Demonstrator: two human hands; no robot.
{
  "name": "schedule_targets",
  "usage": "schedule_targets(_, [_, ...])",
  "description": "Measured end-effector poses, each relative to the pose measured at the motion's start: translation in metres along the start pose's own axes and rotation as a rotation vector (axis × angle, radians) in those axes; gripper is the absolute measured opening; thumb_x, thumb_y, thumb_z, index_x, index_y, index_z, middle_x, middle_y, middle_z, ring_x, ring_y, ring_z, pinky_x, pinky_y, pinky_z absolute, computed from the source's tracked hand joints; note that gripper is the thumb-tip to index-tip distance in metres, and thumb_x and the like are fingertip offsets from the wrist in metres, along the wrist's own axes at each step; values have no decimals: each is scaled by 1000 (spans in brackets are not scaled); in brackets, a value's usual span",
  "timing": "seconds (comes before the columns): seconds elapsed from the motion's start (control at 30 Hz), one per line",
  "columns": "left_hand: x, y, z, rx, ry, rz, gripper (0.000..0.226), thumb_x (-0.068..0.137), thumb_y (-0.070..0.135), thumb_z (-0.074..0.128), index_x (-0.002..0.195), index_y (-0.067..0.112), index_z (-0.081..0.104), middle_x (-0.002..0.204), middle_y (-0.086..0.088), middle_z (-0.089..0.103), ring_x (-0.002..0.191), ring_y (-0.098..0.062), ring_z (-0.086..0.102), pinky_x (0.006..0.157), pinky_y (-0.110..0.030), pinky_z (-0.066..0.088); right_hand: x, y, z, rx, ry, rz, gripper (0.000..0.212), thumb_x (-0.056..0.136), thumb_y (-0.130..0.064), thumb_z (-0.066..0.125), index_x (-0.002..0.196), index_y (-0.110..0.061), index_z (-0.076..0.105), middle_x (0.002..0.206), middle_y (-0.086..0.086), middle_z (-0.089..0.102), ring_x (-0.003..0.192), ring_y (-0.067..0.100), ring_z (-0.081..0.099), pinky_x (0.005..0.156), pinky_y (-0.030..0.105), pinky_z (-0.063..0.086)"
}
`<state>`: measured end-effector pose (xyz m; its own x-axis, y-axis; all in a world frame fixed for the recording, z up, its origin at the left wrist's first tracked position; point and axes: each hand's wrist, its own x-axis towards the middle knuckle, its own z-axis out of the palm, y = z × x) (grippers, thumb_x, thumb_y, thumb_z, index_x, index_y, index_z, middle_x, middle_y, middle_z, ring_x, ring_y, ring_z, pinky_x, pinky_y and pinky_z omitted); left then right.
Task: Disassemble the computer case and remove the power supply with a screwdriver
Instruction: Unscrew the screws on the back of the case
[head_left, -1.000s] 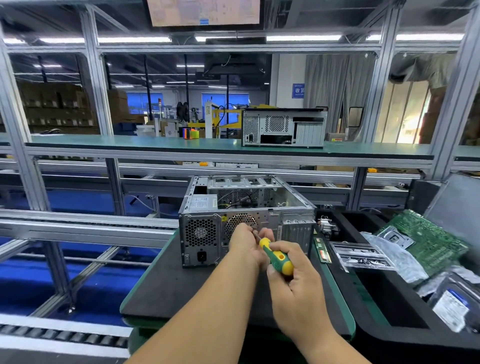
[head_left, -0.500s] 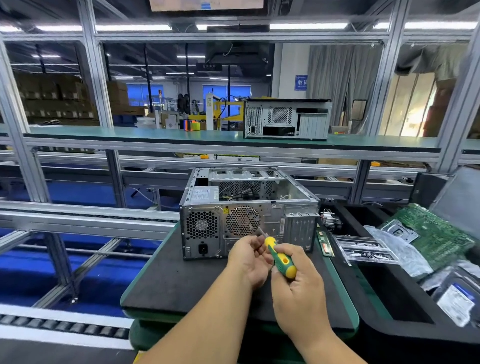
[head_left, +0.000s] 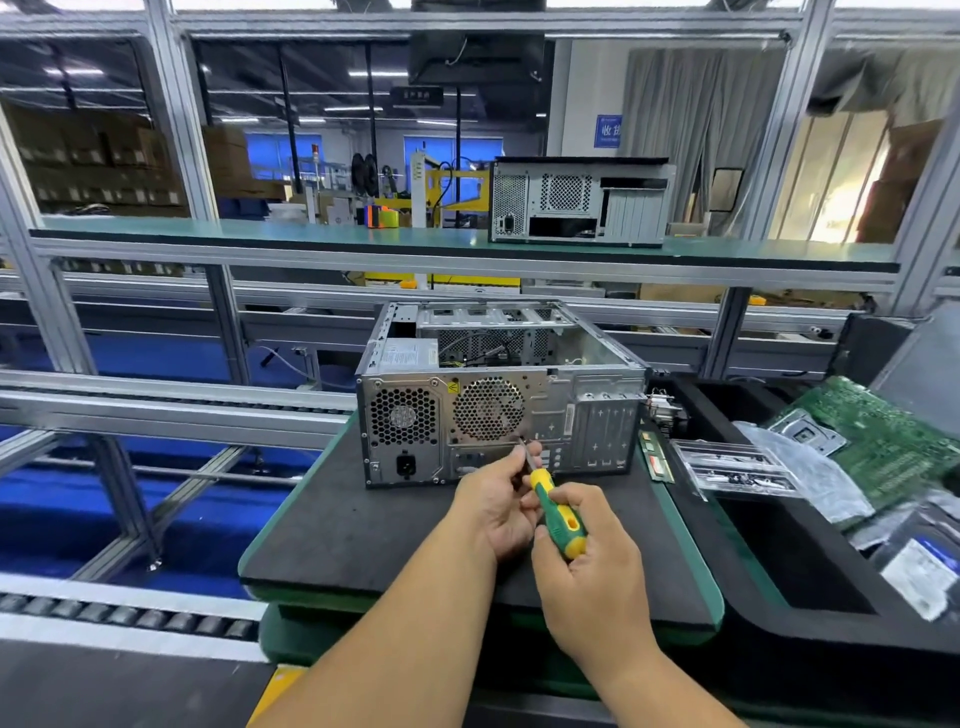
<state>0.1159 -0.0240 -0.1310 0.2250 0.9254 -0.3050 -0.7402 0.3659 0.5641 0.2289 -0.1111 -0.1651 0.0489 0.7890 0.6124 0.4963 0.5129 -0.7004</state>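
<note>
Beyond my bench (head_left: 322, 540) runs an aluminium frame (head_left: 171, 130) carrying a long green shelf (head_left: 260, 231). Behind it I see stacked cardboard boxes (head_left: 93, 156), grey curtains (head_left: 691, 119), a blue wall sign (head_left: 608, 131) and ceiling strip lights. The floor (head_left: 57, 514) to my left is blue.

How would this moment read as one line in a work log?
right hand: holds screwdriver | left hand: pinches its shaft | tip: near computer case back

person, two forearms in view, both bare from the lower frame edge to the wrist; no sleeves, gloves, watch, rings or bands visible. left hand (head_left: 493, 506) and right hand (head_left: 589, 577) bare, fingernails short.
</note>
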Motion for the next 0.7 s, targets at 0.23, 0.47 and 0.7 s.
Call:
schedule_targets(0.23, [1, -2, 2, 47, 0, 9, 25, 108, 26, 49, 107, 8, 68, 73, 1, 58, 44, -7, 33, 39, -17, 29, 0, 2, 1, 5, 19, -8, 24, 84, -31, 62, 107, -37, 57, 88, -13, 62, 78, 12, 61, 60, 18, 47])
schedule_targets(0.47, [4, -4, 2, 103, 33, 60, 25, 107, 28, 52, 101, 11, 68, 70, 3, 57, 43, -7, 29, 36, -18, 31, -1, 2, 3, -2, -4, 38, 24, 83, -46, 59, 105, -37, 53, 84, -16, 65, 72, 8, 64, 54, 18, 46])
schedule_targets(0.7, [5, -5, 1, 76, 79, 100, 21, 104, 25, 60, 95, 8, 70, 67, 2, 61, 53, -8, 50, 51, -20, 48, 3, 0, 9, 11, 24, 135, 33, 84, -65, 59, 104, -41, 47, 85, -16, 68, 72, 6, 66, 63, 44, 55])
